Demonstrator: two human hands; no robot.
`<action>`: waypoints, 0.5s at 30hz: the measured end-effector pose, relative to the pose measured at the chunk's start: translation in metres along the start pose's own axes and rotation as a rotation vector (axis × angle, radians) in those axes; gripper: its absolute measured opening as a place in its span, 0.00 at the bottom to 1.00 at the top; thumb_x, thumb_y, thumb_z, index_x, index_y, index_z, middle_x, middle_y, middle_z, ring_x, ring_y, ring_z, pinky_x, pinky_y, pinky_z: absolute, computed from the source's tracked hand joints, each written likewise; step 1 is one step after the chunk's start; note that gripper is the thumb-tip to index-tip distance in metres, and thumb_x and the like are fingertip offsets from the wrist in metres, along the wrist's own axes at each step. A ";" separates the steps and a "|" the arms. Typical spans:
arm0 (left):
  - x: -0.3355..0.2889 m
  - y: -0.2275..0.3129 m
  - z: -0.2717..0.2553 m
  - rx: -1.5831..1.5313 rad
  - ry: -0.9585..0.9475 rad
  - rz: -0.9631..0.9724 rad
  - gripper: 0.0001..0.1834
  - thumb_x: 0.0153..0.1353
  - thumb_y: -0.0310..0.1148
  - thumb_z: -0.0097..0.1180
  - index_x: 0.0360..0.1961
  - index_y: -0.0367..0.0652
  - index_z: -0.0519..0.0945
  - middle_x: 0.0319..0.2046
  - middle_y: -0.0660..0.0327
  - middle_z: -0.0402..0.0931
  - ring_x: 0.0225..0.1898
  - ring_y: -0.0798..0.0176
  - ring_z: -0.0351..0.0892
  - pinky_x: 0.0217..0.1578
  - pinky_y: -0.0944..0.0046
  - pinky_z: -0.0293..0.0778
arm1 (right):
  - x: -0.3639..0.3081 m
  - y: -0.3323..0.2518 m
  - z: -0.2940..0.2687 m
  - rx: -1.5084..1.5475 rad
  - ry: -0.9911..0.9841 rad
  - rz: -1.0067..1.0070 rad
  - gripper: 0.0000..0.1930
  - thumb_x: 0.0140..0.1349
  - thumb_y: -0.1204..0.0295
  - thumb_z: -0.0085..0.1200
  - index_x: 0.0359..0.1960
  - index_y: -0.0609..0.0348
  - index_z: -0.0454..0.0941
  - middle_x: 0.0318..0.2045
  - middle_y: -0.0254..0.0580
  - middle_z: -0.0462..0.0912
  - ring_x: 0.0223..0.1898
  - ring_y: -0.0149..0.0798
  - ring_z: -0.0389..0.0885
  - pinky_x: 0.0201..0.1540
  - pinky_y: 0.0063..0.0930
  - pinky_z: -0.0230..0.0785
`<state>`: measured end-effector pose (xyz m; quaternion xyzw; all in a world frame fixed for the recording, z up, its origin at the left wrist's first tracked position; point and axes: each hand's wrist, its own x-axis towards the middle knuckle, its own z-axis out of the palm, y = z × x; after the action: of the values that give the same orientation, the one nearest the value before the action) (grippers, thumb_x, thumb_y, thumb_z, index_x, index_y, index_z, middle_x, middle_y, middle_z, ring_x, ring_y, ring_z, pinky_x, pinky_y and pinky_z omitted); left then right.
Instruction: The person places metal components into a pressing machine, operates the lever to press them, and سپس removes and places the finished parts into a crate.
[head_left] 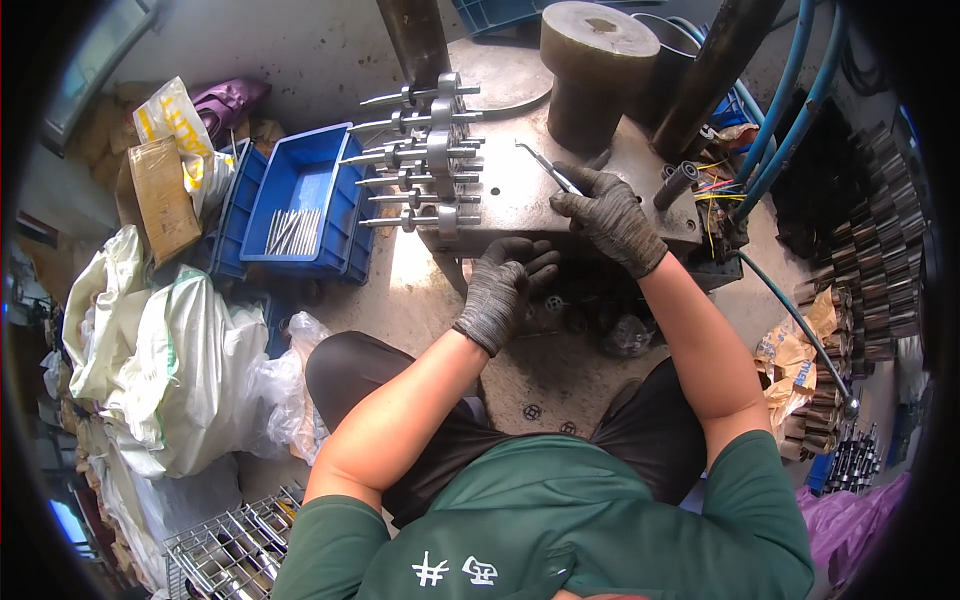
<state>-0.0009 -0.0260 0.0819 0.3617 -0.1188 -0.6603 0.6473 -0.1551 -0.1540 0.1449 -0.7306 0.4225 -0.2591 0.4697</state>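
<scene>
- The hooked metal tool is above the metal tabletop, right of the row of ringed metal parts; its bent tip points away from the person and to the left, apart from the row.
- The gloved right hand is closed on its near end.
- The gloved left hand is by the tabletop's front edge, fingers loosely curled and partly apart; nothing shows in it, but I cannot tell whether its hidden palm holds something.
- The ringed parts line the left edge, rods jutting out beyond it. A sideways sweep of the tool could hook a ring, and a sleeve or hand brushing a rod could tip a part off.
- A loose grip could let the slim tool turn in the glove, and the hook could then skid or snag the other glove.
- The small bored cylinder is beside the right hand; a careless swing of the wrist could knock it over.
- Left of the row, a blue bin holds slim metal rods bunched at its near end, with much of its floor bare. Another blue bin is beside it, contents hidden.
- A wire basket at lower left holds long metal pieces, too blurred to identify.
- White sacks bulge nearby, contents hidden.
</scene>
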 end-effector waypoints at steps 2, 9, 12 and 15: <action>0.004 -0.008 -0.020 -0.034 -0.056 0.000 0.20 0.57 0.16 0.48 0.52 0.39 0.72 0.58 0.42 0.74 0.61 0.39 0.76 0.63 0.46 0.76 | 0.010 -0.015 0.013 0.112 -0.015 0.056 0.30 0.63 0.65 0.64 0.66 0.63 0.75 0.29 0.38 0.84 0.27 0.27 0.79 0.33 0.22 0.75; 0.003 -0.014 -0.022 0.144 -0.015 -0.069 0.13 0.72 0.24 0.48 0.55 0.40 0.71 0.53 0.46 0.78 0.50 0.47 0.83 0.47 0.52 0.85 | 0.046 -0.028 0.040 0.246 0.019 0.136 0.29 0.66 0.68 0.61 0.68 0.62 0.72 0.23 0.33 0.78 0.20 0.26 0.73 0.22 0.23 0.69; -0.003 -0.009 -0.012 0.197 0.029 -0.107 0.14 0.74 0.26 0.47 0.58 0.41 0.69 0.51 0.47 0.80 0.44 0.51 0.85 0.39 0.58 0.86 | 0.056 -0.027 0.040 0.285 0.000 0.127 0.27 0.66 0.67 0.61 0.66 0.63 0.74 0.23 0.34 0.77 0.20 0.26 0.72 0.22 0.23 0.68; -0.006 -0.006 -0.006 0.222 0.063 -0.148 0.16 0.75 0.28 0.48 0.61 0.42 0.67 0.49 0.47 0.81 0.41 0.53 0.86 0.36 0.60 0.85 | 0.065 -0.021 0.038 0.242 -0.040 0.120 0.21 0.66 0.67 0.61 0.57 0.66 0.79 0.23 0.34 0.77 0.19 0.26 0.71 0.21 0.22 0.66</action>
<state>-0.0025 -0.0174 0.0761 0.4594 -0.1440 -0.6774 0.5562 -0.0845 -0.1878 0.1471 -0.6471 0.4215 -0.2649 0.5775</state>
